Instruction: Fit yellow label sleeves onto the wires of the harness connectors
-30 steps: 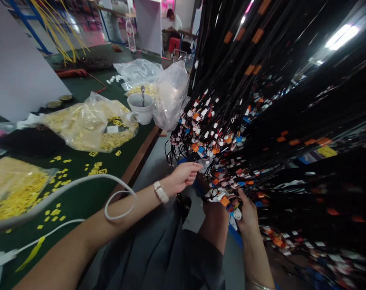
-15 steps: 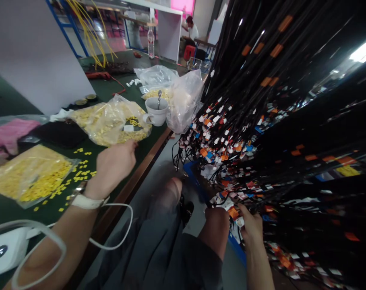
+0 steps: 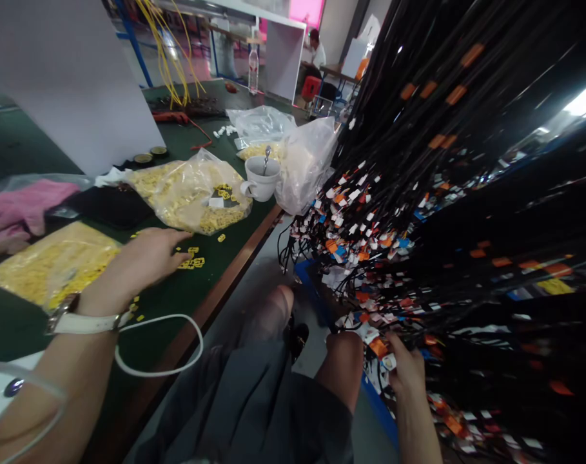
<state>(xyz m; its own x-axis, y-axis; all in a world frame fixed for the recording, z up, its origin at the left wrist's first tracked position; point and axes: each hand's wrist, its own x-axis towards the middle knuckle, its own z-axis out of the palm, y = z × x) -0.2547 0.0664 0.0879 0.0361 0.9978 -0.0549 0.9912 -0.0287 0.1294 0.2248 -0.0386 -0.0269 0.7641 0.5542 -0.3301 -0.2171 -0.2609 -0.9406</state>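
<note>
On the green table, my left hand (image 3: pixel 150 258) hovers at or touches the surface, thumb and fingers apart. Beside its fingertips lie small loose yellow plastic clips (image 3: pixel 192 262). Behind it sits a clear bag of yellow clips (image 3: pixel 186 187), and a second bag of small yellow pieces (image 3: pixel 55 258) is partly covered by my hand and wrist. At the right, my right hand (image 3: pixel 406 364) is closed at the end of a black cable with a white connector (image 3: pixel 388 362); its fingers are partly hidden. Dense bundles of black cables (image 3: pixel 418 161) with white, orange and blue ends hang around it.
A white cup with a spoon (image 3: pixel 262 179) stands near the wooden table edge (image 3: pixel 247 258), beside a plastic bag (image 3: pixel 305 167). Pink gloves (image 3: pixel 26 206) lie at the left. A white cord (image 3: pixel 196 361) loops by my left wrist. A person (image 3: pixel 316 51) sits in the background.
My left hand has moved left and toward me, away from the clip bag, with its fingers spreading. Loose clips now show by its fingertips. My right hand stays at the cable end.
</note>
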